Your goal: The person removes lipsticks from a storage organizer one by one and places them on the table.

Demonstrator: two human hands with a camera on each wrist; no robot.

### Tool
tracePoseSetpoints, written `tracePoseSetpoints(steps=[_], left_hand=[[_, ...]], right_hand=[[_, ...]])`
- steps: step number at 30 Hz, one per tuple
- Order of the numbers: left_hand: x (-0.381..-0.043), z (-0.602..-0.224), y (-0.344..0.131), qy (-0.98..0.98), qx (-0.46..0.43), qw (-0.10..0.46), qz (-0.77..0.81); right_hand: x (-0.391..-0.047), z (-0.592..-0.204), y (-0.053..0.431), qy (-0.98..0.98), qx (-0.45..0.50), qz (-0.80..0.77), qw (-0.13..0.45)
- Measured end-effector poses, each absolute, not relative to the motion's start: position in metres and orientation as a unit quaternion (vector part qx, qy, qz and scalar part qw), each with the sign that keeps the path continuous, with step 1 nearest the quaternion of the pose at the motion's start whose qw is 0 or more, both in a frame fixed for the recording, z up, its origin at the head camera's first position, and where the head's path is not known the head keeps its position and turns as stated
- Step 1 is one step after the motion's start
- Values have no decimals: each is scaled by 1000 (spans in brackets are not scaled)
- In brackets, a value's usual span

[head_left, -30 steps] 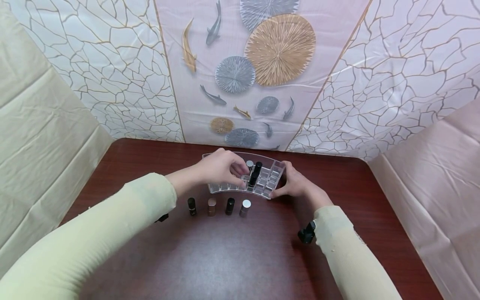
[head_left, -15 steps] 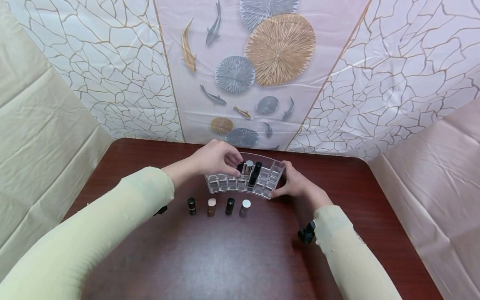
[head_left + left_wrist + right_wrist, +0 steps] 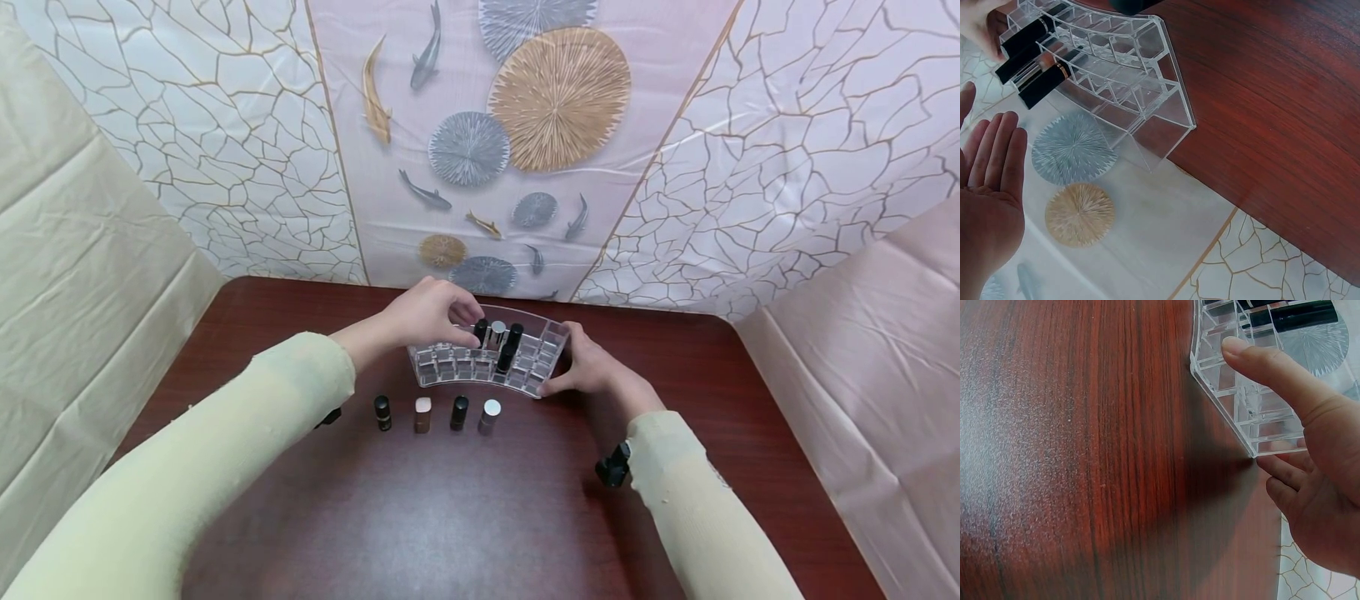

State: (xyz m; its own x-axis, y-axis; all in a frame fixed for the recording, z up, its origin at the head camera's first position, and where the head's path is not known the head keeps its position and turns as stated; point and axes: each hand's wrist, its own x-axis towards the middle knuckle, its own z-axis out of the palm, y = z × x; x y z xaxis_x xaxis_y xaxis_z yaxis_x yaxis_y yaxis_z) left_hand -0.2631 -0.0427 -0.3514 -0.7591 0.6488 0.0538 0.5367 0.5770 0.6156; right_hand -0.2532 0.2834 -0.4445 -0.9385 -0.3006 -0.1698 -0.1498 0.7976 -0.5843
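On a dark red table (image 3: 420, 517), two hands are working at a clear rack (image 3: 538, 360)

Near the table's far edge, the rack is standing with its cells curving from left to right. The right hand (image 3: 592, 367) is gripping its right end, thumb reaching to the front and fingers lying behind. The left hand (image 3: 435, 314) is hovering over the rack's left part, its fingers lying straight and side by side, its thumb standing apart; from the left wrist, a gap is showing between this hand and the tubes. Just beside its fingertips, a gold-banded black tube (image 3: 1044, 86) is standing in the rack. A silver tube (image 3: 497, 334) and a plain black tube (image 3: 516, 335) are following to the right, with a front black tube (image 3: 506, 358) sitting before the plain one. Before the rack, four more are standing on the table, left to right: a ringed black tube (image 3: 382, 412), a brown tube (image 3: 423, 417), a short black tube (image 3: 459, 412) and a white-topped tube (image 3: 491, 413). Pale yellow sleeves (image 3: 225, 454) are covering both arms.
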Motion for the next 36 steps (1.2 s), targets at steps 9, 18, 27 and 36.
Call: tracePoseSetpoints(steps=[9, 18, 27, 36], left_hand=[[-269, -355, -56, 892, 314, 87, 313], [-279, -346, -78, 905, 290, 85, 300], [-280, -351, -93, 914, 274, 91, 285], [-274, -360, -110, 919, 244, 108, 291]], right_hand=[[-253, -444, 281, 937, -122, -300, 131], [-254, -445, 281, 937, -125, -300, 130], [-252, -442, 281, 936, -117, -303, 133], [-251, -442, 281, 935, -118, -306, 137]])
